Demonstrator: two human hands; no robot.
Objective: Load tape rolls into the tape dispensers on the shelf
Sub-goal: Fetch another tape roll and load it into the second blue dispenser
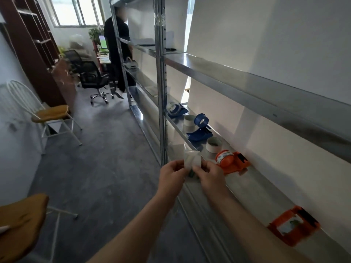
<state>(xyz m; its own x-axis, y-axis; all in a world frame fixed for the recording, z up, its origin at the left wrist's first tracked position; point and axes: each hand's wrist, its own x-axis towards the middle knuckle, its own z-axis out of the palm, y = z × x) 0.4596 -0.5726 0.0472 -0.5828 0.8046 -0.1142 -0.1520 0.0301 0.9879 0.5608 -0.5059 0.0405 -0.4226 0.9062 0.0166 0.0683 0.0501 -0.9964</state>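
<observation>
Pinching a pale tape strip (192,159) between left hand (173,174) and right hand (208,174), tension should be kept while it is fed toward the orange tape dispenser (232,162) at 2 o'clock.

Light: daylight is coming through the windows (76,10), blowing them out.
Shadows: soft bands are crossing the white wall (284,44).
Distortion: the shelf (247,88) rails are bowing at the edges.
Blur: everything is looking slightly soft.
</observation>
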